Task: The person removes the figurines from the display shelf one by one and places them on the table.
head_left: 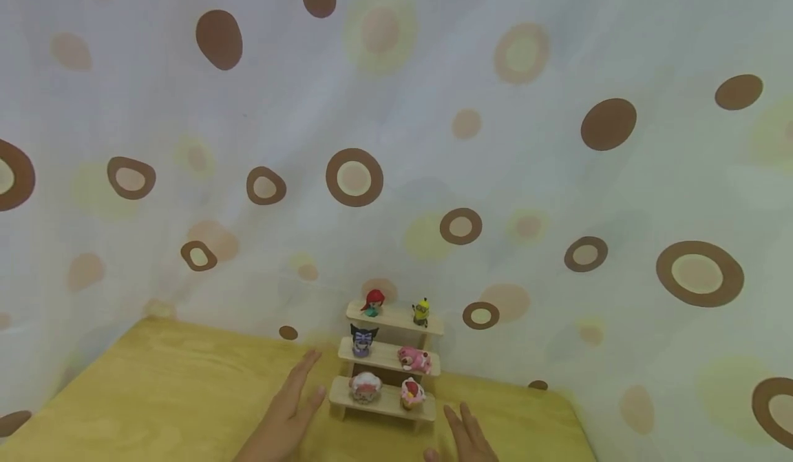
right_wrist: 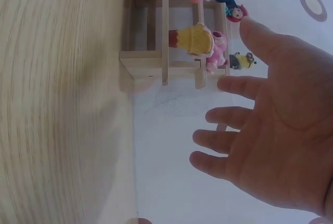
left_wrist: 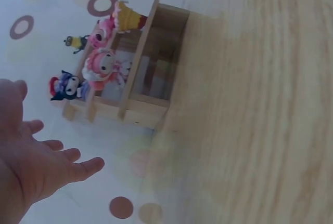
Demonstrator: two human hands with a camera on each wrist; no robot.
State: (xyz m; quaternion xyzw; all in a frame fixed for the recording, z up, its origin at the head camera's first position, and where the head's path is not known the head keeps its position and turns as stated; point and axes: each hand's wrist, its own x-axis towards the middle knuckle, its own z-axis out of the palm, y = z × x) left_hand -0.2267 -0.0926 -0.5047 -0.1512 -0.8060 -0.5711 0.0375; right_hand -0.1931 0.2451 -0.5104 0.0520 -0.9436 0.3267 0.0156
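Observation:
A small three-tier wooden shelf [head_left: 387,355] stands on the table with several toy figures on it. On top are a red-haired mermaid figure [head_left: 374,303] and a yellow minion figure [head_left: 421,312]. The middle tier bears a dark-eared figure [head_left: 362,340] and a pink figure [head_left: 414,359] lying low. Below sit a white-and-pink hooded figure [head_left: 365,387] and an ice-cream-cone figure [head_left: 411,393]. My left hand [head_left: 288,410] is spread beside the shelf's left side, apart from it. To the right, my right hand [head_left: 467,438] is held with fingers extended, holding nothing.
The yellowish wooden table [head_left: 204,372] stretches out on both sides of the shelf. Close behind it hangs a pale sheet [head_left: 396,104] with brown and cream spots, which also runs along the table's left and right sides.

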